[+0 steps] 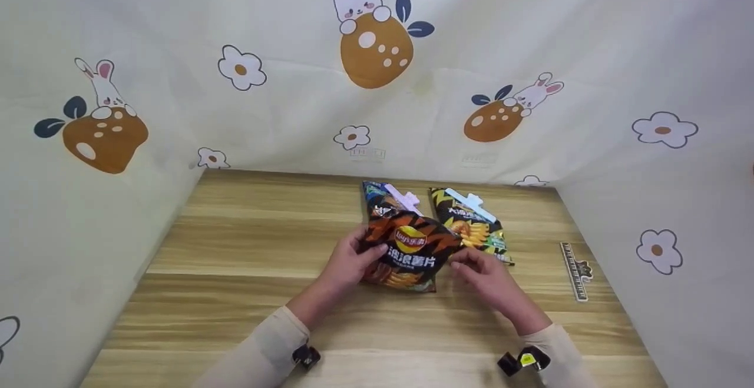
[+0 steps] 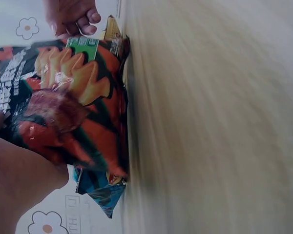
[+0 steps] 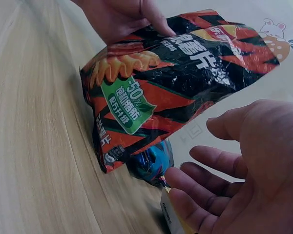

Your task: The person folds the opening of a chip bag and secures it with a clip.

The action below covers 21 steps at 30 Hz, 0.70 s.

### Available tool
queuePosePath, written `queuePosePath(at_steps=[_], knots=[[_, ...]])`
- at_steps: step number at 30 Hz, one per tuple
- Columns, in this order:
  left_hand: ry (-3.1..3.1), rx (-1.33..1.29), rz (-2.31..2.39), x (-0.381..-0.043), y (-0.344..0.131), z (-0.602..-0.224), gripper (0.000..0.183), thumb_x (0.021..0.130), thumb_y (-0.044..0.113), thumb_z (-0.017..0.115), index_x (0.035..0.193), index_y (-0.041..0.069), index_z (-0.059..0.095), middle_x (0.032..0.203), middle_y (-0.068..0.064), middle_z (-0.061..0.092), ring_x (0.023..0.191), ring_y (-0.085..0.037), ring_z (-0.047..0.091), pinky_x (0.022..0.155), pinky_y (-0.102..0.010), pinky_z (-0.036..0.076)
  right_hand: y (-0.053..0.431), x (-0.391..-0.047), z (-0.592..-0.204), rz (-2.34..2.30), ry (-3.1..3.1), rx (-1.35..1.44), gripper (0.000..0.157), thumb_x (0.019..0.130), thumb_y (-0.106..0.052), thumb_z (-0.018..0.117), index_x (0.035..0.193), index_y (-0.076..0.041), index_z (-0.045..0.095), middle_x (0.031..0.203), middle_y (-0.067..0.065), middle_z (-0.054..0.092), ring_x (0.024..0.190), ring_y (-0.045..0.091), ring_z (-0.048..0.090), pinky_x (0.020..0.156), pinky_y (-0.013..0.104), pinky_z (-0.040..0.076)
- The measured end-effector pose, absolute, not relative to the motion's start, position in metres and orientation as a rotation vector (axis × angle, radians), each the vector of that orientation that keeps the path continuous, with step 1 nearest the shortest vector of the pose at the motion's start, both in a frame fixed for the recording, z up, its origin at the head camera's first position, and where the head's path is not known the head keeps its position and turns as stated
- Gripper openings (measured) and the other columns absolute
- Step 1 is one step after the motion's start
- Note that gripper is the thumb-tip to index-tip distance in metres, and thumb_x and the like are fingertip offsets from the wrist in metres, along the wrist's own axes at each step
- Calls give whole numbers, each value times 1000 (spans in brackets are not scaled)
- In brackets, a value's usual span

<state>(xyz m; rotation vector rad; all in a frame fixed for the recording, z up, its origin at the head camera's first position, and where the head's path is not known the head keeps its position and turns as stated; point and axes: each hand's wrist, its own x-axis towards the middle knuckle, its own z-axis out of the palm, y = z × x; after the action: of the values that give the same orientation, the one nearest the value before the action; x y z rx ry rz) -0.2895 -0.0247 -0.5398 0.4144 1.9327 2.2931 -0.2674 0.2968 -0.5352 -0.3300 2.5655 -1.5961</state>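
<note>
My left hand (image 1: 344, 261) grips the left side of an orange and black Lay's potato chip bag (image 1: 412, 261), thumb across its front. The bag is held up with its printed face towards me, its lower edge close over the table. At the bag's right edge is my right hand (image 1: 486, 276); in the right wrist view its fingers (image 3: 205, 170) are spread and loosely bent, with nothing between them. Behind the held bag lies a blue chip bag (image 1: 374, 192) with a lilac clip (image 1: 403, 198) across its top, mostly hidden.
A black and yellow chip bag (image 1: 471, 232) with a pale blue clip (image 1: 471, 204) lies at the back right. Further right on the wooden table (image 1: 247, 246) is a ruler-patterned clip (image 1: 574, 273) with a dark figure. Printed cloth walls (image 1: 283, 111) enclose the back and sides.
</note>
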Motion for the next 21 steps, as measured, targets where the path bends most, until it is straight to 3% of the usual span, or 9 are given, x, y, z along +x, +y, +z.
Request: queuePosePath(at_steps=[5, 12, 17, 21], knots=[[1953, 401, 2261, -289, -27, -542, 49, 105, 6, 73, 151, -4, 59, 147, -23, 67, 138, -40, 63, 118, -47, 51, 296, -267, -535, -1604, 2558, -413, 24, 106, -12, 72, 126, 1, 72, 125, 20, 74, 113, 34, 71, 95, 30, 59], [1925, 383, 2274, -288, -27, -542, 50, 104, 4, 73, 151, -6, 58, 147, -26, 66, 137, -40, 64, 116, -44, 53, 288, -263, -534, -1701, 2537, -448, 41, 104, -11, 76, 142, -2, 63, 132, 16, 72, 124, 38, 66, 108, 36, 55], [1942, 400, 2269, -286, -28, -543, 50, 104, 3, 73, 151, -6, 59, 146, -26, 67, 136, -40, 65, 116, -44, 53, 274, -260, -533, -1910, 2536, -442, 42, 101, -6, 80, 140, -4, 65, 130, 13, 72, 122, 39, 67, 107, 38, 55], [1961, 414, 2261, -285, -29, -543, 49, 103, 2, 73, 149, -7, 59, 144, -26, 68, 134, -41, 66, 115, -45, 54, 262, -260, -533, -1998, 2579, -522, 37, 101, -5, 78, 137, -4, 68, 125, 10, 73, 114, 30, 68, 101, 36, 57]])
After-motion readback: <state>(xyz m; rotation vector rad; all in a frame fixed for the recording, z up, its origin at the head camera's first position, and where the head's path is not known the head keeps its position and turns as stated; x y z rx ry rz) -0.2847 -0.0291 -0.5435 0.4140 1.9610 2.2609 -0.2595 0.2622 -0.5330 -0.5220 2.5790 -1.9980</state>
